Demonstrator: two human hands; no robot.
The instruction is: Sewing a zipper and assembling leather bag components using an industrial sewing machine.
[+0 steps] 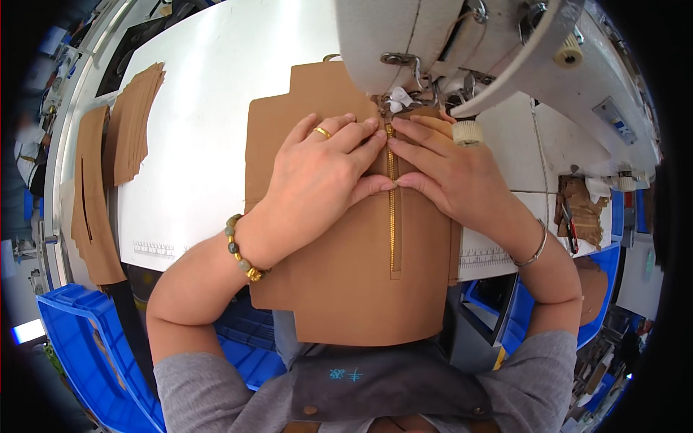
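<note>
A brown leather-like panel (339, 303) with notched corners lies on the white table and hangs over its front edge. Down a slot in it runs a gold-toothed zipper (392, 231). My left hand (317, 169) rests on the panel just left of the zipper, fingers stretched out and pressing down. On the zipper's right side lies my right hand (455, 173), its fingers also extended flat. Both thumbs almost meet over the teeth. The zipper's far end passes beneath the needle area (399, 99) of a white sewing machine (390, 32), where parts hide it.
Stacked brown pieces (137, 126) and a long slotted brown strip (92, 195) lie at the left. Blue bins (94, 303) stand below left and right. Brown scraps (588, 213) and a red-and-black tool (569, 225) sit at right. A printed ruler (487, 257) edges the table.
</note>
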